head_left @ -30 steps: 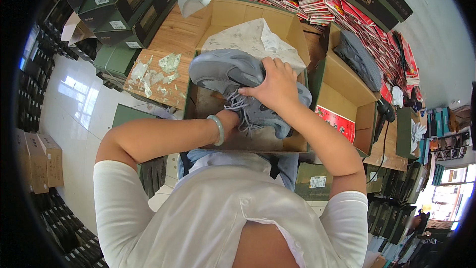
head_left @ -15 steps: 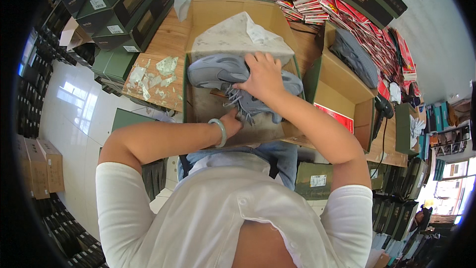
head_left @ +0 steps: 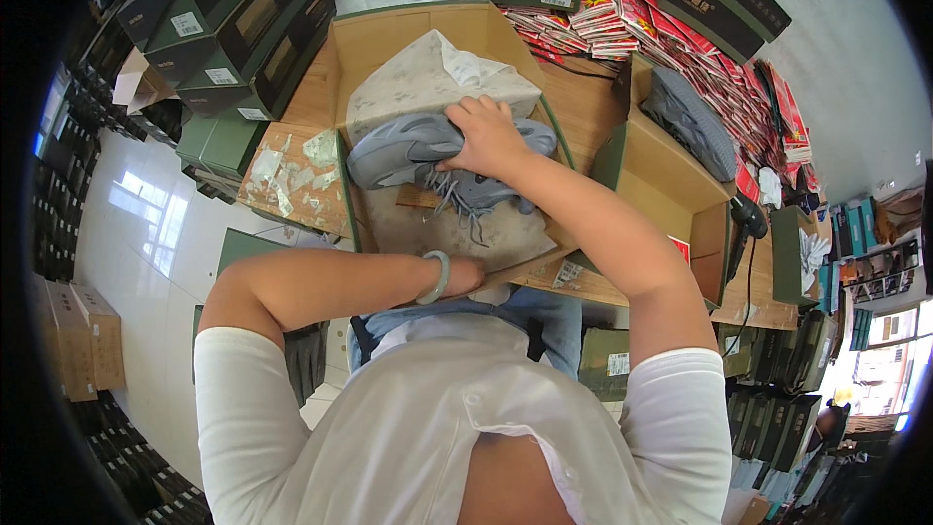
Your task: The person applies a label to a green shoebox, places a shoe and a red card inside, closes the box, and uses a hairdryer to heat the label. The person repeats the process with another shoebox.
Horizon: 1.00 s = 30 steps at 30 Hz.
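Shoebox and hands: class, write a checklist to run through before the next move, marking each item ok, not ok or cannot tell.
1. Shoebox open: ok.
2. Right hand on the grey shoes: ok, thumb and fingers over them.
3. Paper covering the shoes: not ok, its raised part stands behind them.
4. Laces tucked away: not ok, ends hang loose.
5. Left hand gripping the box's near edge: cannot tell, fingers hidden.

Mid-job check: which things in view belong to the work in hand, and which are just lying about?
In use:
- grey shoes, gripped by the right hand
- open box, left hand at its near edge
- wrapping paper

Apparently lying about, untouched:
- red booklets
- stacked boxes
- torn scraps
- second box
- lone shoe
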{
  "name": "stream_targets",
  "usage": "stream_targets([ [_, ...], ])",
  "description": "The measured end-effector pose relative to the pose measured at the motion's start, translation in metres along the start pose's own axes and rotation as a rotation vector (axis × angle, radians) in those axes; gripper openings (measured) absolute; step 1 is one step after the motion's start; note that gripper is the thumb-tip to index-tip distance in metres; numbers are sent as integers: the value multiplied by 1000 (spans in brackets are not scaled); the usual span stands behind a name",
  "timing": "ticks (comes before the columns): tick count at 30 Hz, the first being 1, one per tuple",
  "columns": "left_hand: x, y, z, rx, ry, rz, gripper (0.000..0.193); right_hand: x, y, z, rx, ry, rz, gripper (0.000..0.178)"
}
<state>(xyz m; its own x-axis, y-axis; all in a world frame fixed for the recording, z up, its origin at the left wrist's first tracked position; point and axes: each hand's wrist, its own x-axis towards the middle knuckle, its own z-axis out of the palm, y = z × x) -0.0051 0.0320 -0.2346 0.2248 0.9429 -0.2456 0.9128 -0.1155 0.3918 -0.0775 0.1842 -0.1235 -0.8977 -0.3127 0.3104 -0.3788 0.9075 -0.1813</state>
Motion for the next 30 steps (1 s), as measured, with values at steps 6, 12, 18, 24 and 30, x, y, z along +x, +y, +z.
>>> stream_targets([
  [6,4,16,-2,-436,-47,-329,32,7,15,26,-6,7,-42,75],
  [12,13,4,4,-348,-217,-273,40,1,11,44,-56,95,-34,80],
  [18,-23,5,-21,-191,-99,-311,42,-22,6,15,-73,198,29,91],
  [24,-78,14,-27,-562,-196,-596,49,-99,74,-94,-76,520,317,64],
  [30,-86,43,-101,-693,-489,-644,62,-281,214,-111,-29,-98,785,46],
])
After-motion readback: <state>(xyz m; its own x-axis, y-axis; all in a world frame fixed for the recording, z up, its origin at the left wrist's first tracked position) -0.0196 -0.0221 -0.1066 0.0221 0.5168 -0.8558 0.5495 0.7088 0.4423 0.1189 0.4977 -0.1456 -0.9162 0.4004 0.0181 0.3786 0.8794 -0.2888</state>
